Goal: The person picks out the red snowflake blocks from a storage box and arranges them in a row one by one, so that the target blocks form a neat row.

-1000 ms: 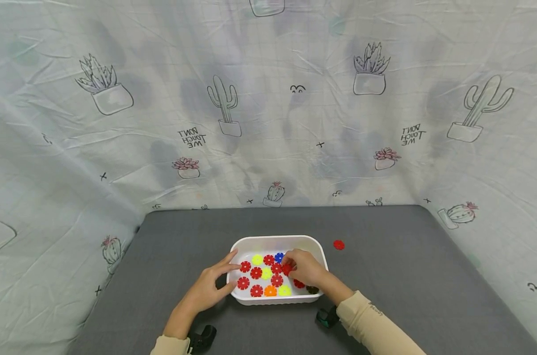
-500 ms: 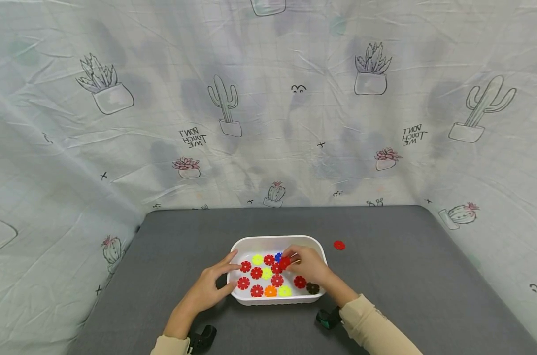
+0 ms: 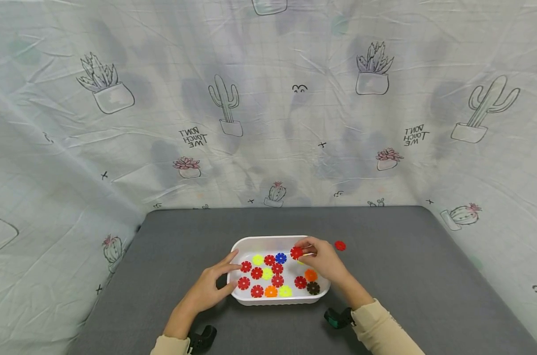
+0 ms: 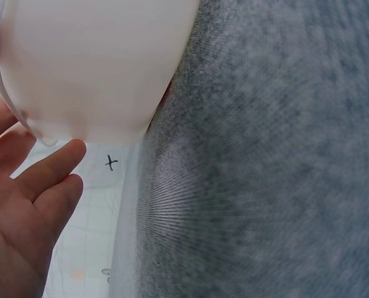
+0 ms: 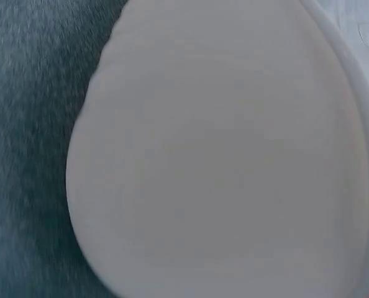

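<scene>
A white tray (image 3: 279, 301) holds several flower-shaped discs, among them a blue disc (image 3: 281, 258), an orange disc (image 3: 271, 292) and a dark disc (image 3: 313, 288). Over the tray's right part, the right hand (image 3: 322, 258) pinches a red disc (image 3: 296, 253) between thumb and fingers. At the tray's left end the left hand (image 3: 208, 288) rests on the rim with fingers spread. In the left wrist view, the left hand's (image 4: 32, 208) fingers lie along the tray's outer wall (image 4: 97, 68). The right wrist view is filled mostly by the tray wall (image 5: 222, 149).
One red disc (image 3: 340, 245) lies on the grey table (image 3: 184, 236), right of the tray and behind the right hand. A printed cloth (image 3: 259, 98) hangs behind and at both sides. Dark wrist devices are on both wrists.
The right hand has moved right and slightly back with the red disc, away from the blue disc. An orange disc near the tray's right end now shows. The left hand has stayed in place.
</scene>
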Demonstrator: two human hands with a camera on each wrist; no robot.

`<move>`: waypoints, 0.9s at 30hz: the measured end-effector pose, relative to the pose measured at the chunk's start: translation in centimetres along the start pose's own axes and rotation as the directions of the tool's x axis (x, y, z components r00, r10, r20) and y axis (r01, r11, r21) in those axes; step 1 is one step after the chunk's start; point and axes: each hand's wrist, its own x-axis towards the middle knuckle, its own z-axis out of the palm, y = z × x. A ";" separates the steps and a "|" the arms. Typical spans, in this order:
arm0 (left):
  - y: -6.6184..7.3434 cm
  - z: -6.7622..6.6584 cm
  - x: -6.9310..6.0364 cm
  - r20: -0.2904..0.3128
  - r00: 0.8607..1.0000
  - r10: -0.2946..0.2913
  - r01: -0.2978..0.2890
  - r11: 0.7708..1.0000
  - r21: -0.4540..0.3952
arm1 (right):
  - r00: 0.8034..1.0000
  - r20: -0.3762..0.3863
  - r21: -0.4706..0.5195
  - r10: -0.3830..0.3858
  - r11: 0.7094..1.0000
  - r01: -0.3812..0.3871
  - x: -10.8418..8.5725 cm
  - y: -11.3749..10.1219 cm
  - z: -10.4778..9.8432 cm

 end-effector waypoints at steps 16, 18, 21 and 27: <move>0.0 0.0 0.0 0.002 1.000 0.000 0.000 1.000 0.000 | 0.987 -0.157 0.087 -0.019 0.996 0.033 -1.0 2.7 -4.3; 0.0 0.0 0.0 0.003 1.000 -0.004 0.004 1.000 -0.002 | 0.984 -0.180 0.099 -0.015 0.995 0.033 -1.2 3.2 -4.9; 0.0 0.0 0.0 0.004 1.000 -0.010 0.010 1.000 -0.004 | 0.978 -0.209 0.111 -0.018 0.993 0.042 -1.3 4.1 -5.9; 0.0 0.1 -0.1 0.008 1.000 -0.013 0.013 1.000 0.001 | 0.966 -0.257 0.221 0.023 0.975 0.035 -1.6 6.2 -7.6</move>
